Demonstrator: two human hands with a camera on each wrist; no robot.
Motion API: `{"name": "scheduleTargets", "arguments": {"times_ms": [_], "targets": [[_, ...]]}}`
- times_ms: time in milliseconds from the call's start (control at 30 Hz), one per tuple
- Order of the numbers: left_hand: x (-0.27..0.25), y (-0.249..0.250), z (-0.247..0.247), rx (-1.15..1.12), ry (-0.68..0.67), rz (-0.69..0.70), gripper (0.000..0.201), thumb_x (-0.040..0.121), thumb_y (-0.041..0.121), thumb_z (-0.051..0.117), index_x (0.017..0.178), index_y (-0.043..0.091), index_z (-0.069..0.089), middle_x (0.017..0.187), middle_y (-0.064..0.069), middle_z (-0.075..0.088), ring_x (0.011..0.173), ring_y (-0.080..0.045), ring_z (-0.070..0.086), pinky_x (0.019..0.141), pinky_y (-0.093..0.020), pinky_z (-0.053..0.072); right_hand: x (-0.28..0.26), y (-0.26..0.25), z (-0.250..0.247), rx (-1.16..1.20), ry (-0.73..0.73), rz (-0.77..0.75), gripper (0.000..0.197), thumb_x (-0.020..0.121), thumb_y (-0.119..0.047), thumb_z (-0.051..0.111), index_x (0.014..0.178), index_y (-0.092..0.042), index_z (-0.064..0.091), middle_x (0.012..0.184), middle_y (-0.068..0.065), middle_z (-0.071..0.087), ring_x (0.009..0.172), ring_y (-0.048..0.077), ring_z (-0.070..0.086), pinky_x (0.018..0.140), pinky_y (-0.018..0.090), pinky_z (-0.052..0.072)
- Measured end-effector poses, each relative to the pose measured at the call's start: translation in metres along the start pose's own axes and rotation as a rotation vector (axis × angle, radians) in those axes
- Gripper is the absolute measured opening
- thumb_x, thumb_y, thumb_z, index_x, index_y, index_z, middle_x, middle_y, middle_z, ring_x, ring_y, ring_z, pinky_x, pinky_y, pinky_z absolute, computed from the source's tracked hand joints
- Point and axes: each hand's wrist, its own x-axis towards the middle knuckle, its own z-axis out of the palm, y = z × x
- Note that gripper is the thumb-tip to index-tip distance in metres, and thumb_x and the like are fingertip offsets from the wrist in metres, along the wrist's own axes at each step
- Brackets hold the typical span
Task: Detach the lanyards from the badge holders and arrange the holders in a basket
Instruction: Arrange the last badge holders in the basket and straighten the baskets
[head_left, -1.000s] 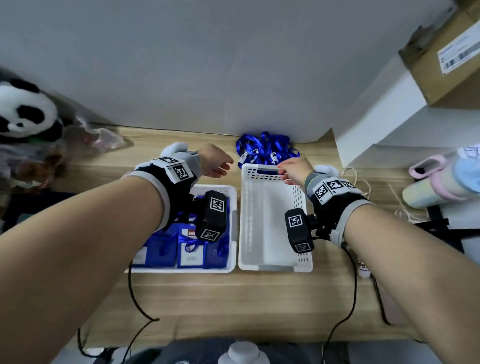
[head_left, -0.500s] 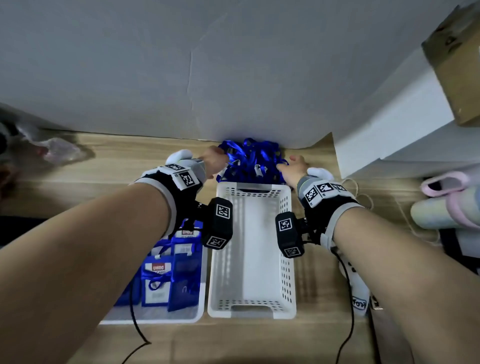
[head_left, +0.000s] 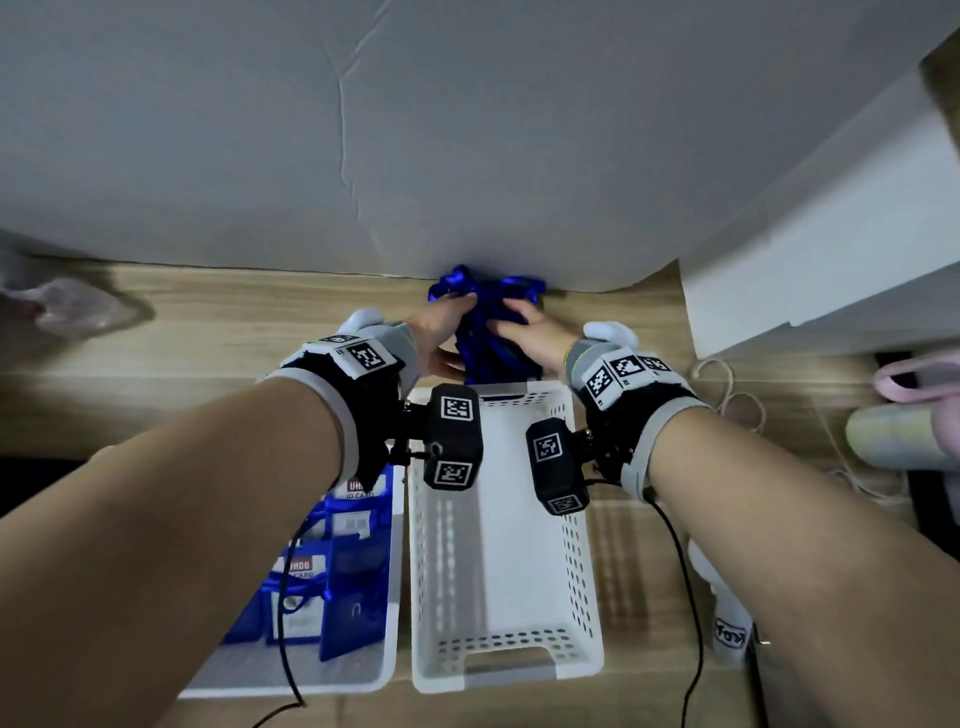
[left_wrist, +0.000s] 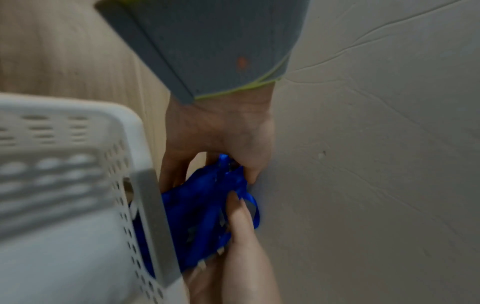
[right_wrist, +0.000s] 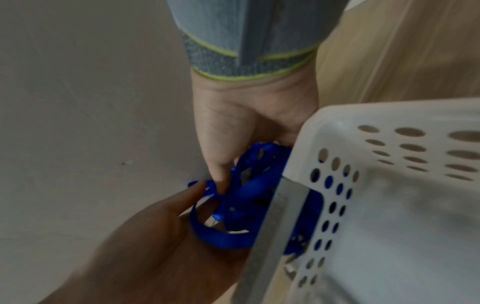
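A tangled bundle of blue lanyards (head_left: 488, 338) lies against the wall, just behind the far end of an empty white perforated basket (head_left: 584, 571). My left hand (head_left: 447, 332) grips the bundle from the left, and my right hand (head_left: 519, 330) grips it from the right. In the left wrist view my left fingers (left_wrist: 241, 222) press into the lanyards (left_wrist: 205, 207). In the right wrist view my right hand (right_wrist: 166, 222) holds the lanyards (right_wrist: 244, 197) beside the basket wall (right_wrist: 337, 185). Blue badge holders (head_left: 353, 571) lie in a white tray (head_left: 311, 686) left of the basket.
The grey wall stands directly behind the lanyards. A white shelf block (head_left: 831, 234) closes the right side, with loose cord (head_left: 727, 400), a pastel roll (head_left: 904, 436) and a white bottle (head_left: 730, 629) below it. A crumpled plastic bag (head_left: 72, 306) lies far left.
Both hands have left the basket's far rim, reached past it to the lanyard pile and closed in on it from both sides. The baskets now sit nearer in view.
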Motion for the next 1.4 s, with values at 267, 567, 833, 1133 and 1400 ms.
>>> {"name": "scheduleTargets", "arguments": {"times_ms": [267, 567, 833, 1133, 1400], "targets": [[-0.011, 0.004, 0.003, -0.105, -0.026, 0.128, 0.030, 0.100, 0.017, 0.039, 0.129, 0.015, 0.048, 0.110, -0.012, 0.062, 0.082, -0.025, 0.062, 0.077, -0.047, 0.051, -0.017, -0.021, 0.006, 0.052, 0.007, -0.123, 0.065, 0.085, -0.019, 0.066, 0.142, -0.024, 0.036, 0.123, 0.006, 0.058, 0.095, 0.016, 0.055, 0.074, 0.022, 0.045], [-0.080, 0.023, -0.001, -0.078, -0.022, 0.372, 0.030, 0.099, 0.014, 0.040, 0.127, 0.017, 0.048, 0.102, -0.007, 0.062, 0.081, -0.025, 0.062, 0.074, -0.041, 0.053, -0.083, -0.063, 0.003, 0.167, 0.140, -0.306, 0.056, 0.083, -0.017, 0.066, 0.134, -0.021, 0.043, 0.125, 0.007, 0.059, 0.109, 0.021, 0.057, 0.098, 0.036, 0.047], [-0.155, 0.013, -0.006, -0.048, -0.042, 0.579, 0.030, 0.098, 0.009, 0.039, 0.125, 0.015, 0.051, 0.088, -0.002, 0.062, 0.077, -0.020, 0.061, 0.069, -0.033, 0.054, -0.163, -0.078, 0.021, 0.235, 0.312, -0.455, 0.048, 0.077, -0.017, 0.067, 0.122, -0.022, 0.050, 0.118, 0.005, 0.062, 0.109, 0.025, 0.060, 0.099, 0.044, 0.047], [-0.215, -0.001, -0.008, 0.003, -0.055, 0.750, 0.030, 0.098, 0.006, 0.035, 0.118, 0.015, 0.055, 0.106, -0.011, 0.063, 0.097, -0.027, 0.062, 0.086, -0.040, 0.054, -0.231, -0.087, 0.033, 0.191, 0.469, -0.593, 0.034, 0.093, -0.010, 0.044, 0.125, -0.018, 0.051, 0.112, 0.003, 0.060, 0.096, 0.017, 0.057, 0.086, 0.027, 0.048], [-0.218, -0.051, -0.005, 0.129, -0.064, 0.509, 0.030, 0.099, 0.009, 0.038, 0.126, 0.010, 0.050, 0.086, -0.005, 0.063, 0.075, -0.019, 0.061, 0.077, -0.039, 0.052, -0.241, -0.050, 0.036, -0.073, 0.315, -0.354, 0.030, 0.092, -0.010, 0.042, 0.118, -0.010, 0.056, 0.104, 0.009, 0.060, 0.088, 0.020, 0.051, 0.062, 0.020, 0.041]]}}
